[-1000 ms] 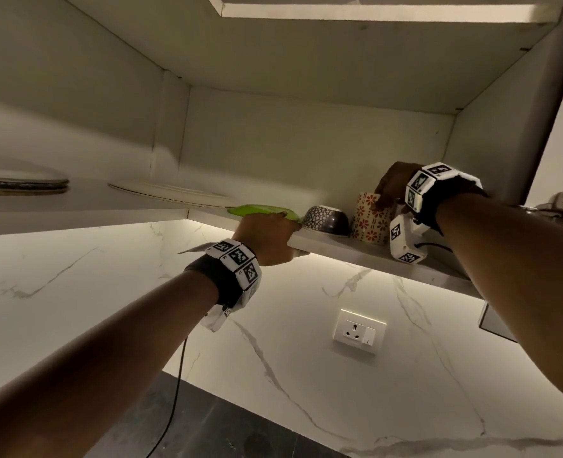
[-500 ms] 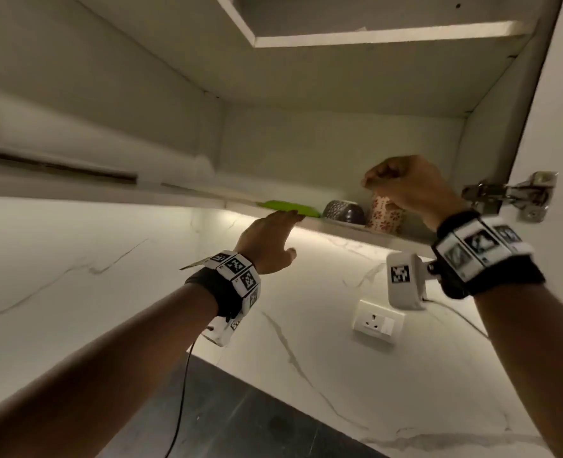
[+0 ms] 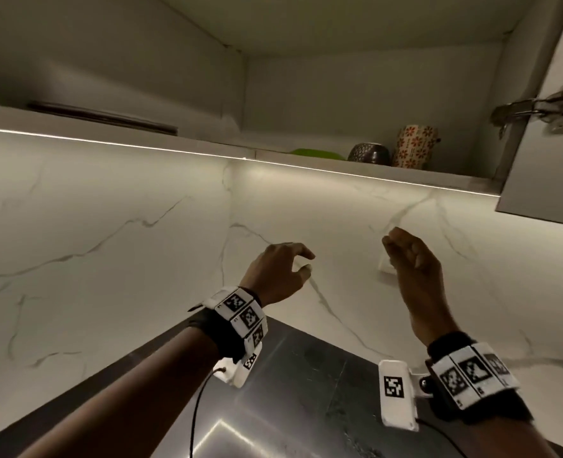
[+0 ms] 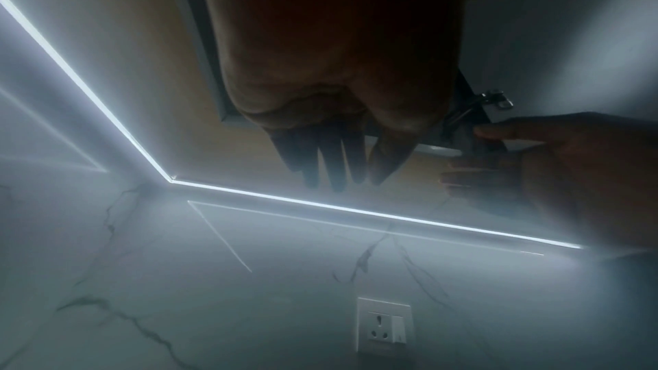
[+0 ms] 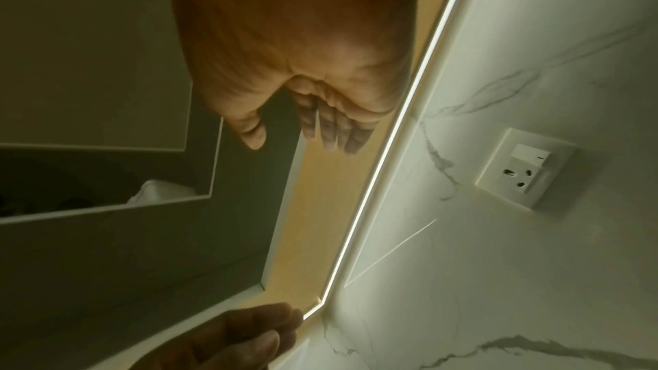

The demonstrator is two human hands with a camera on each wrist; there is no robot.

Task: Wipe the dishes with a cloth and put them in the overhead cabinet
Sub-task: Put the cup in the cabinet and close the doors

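On the overhead cabinet shelf stand a flat green plate, a dark patterned bowl and a cup with red flowers, side by side at the right. A stack of flat plates lies on the shelf at the left. Both hands hang well below the shelf in front of the marble wall. My left hand is empty with fingers loosely curved. My right hand is also empty, its fingers relaxed. No cloth shows in any view.
The open cabinet door with its metal hinge juts out at the upper right. A light strip runs under the shelf. A wall socket sits on the marble backsplash, above a dark countertop.
Both hands have dropped from the shelf to chest height; the left let go of the green plate, the right left the flowered cup. The view has tilted down.
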